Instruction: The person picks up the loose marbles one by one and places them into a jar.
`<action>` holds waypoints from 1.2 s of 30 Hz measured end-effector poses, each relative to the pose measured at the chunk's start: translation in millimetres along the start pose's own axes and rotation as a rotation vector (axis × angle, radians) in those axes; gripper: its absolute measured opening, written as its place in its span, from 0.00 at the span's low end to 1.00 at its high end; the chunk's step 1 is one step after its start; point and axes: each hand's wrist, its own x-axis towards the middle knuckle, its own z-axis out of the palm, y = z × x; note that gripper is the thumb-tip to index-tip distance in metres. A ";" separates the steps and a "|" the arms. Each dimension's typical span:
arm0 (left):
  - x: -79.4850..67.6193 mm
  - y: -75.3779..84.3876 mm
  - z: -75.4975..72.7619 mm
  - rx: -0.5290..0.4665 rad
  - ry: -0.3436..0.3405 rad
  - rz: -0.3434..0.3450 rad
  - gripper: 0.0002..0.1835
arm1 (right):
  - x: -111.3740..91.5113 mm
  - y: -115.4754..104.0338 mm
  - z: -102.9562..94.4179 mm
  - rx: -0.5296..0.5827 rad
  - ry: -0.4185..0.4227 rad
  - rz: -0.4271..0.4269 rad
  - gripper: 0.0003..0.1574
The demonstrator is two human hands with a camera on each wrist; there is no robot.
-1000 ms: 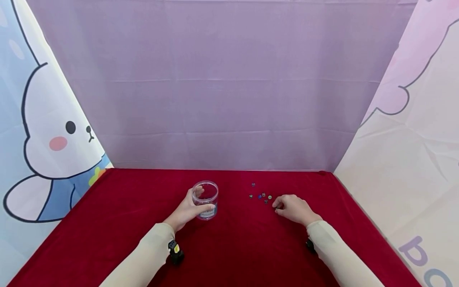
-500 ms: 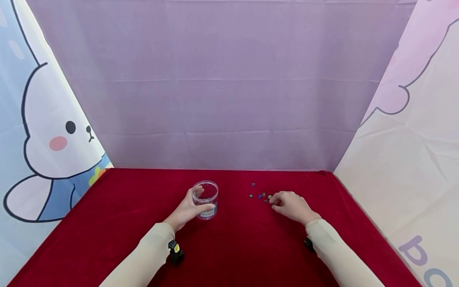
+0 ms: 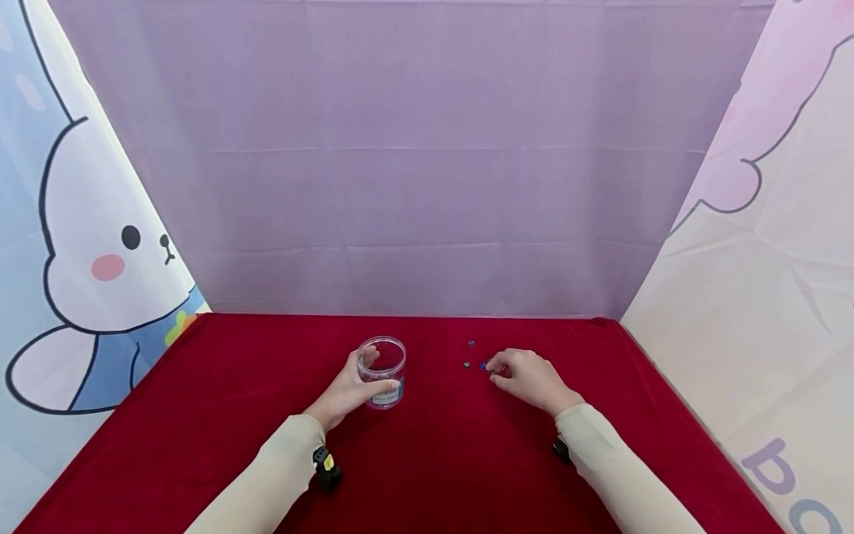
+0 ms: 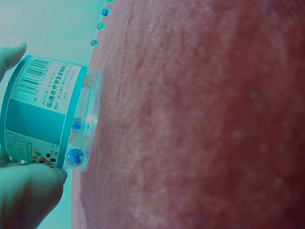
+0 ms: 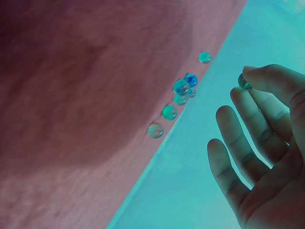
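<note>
In the head view my left hand point(image 3: 350, 389) grips a clear plastic jar point(image 3: 394, 377) that stands upright, its mouth uncovered. The left wrist view shows the jar's barcode label point(image 4: 43, 95) and several marbles point(image 4: 75, 156) lying at the bottom. My right hand point(image 3: 530, 378) is low over the cloth, its fingertips right at the group of loose marbles point(image 3: 483, 366). Seen from the right wrist, a glass marble point(image 5: 244, 81) is pinched between thumb and index finger, the other fingers spread. Some loose marbles are hidden behind this hand in the head view.
A red cloth point(image 3: 427, 460) covers the table. More marbles point(image 3: 471, 343) lie farther back, between the two hands. Behind the table hangs a purple curtain point(image 3: 414, 163), with printed cartoon sheets point(image 3: 107, 222) on both sides.
My right hand has moved left and slightly away from me, now covering marbles that were visible before. The left hand and the jar have stayed in place.
</note>
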 end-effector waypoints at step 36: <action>2.6 -2.8 -1.0 -0.003 -0.005 0.000 0.52 | 39.2 -72.9 10.1 0.073 0.110 -0.153 0.12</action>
